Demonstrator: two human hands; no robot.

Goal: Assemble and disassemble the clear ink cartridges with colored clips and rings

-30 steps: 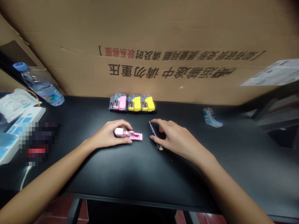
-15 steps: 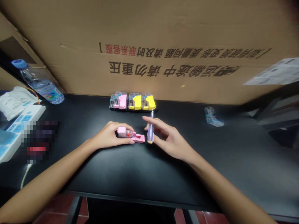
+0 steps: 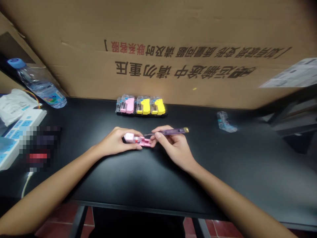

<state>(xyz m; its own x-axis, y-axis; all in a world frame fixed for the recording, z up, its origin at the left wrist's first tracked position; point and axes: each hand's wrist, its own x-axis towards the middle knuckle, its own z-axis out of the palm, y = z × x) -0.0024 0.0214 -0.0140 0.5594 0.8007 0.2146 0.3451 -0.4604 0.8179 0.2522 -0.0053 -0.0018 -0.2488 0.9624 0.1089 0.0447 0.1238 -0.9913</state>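
Note:
A small pink plastic device (image 3: 138, 140) lies on the black table (image 3: 153, 178) in front of me. My left hand (image 3: 116, 142) is closed round its left end and holds it down. My right hand (image 3: 173, 147) pinches a thin purple screwdriver (image 3: 170, 132), which lies nearly level with its metal tip pointing left at the pink device and its yellow cap end to the right. The tip sits at the device's right part; I cannot tell whether it touches.
A row of pink and yellow devices (image 3: 141, 106) sits at the table's back, against a large cardboard wall (image 3: 173, 49). A clear plastic piece (image 3: 225, 121) lies to the right. At the left are a water bottle (image 3: 37, 84), a white power strip (image 3: 17, 130) and a white bag (image 3: 13, 104).
My right hand picked the screwdriver up off the table, swung it from upright to nearly level and brought its tip to the pink device. My left hand kept hold of the device.

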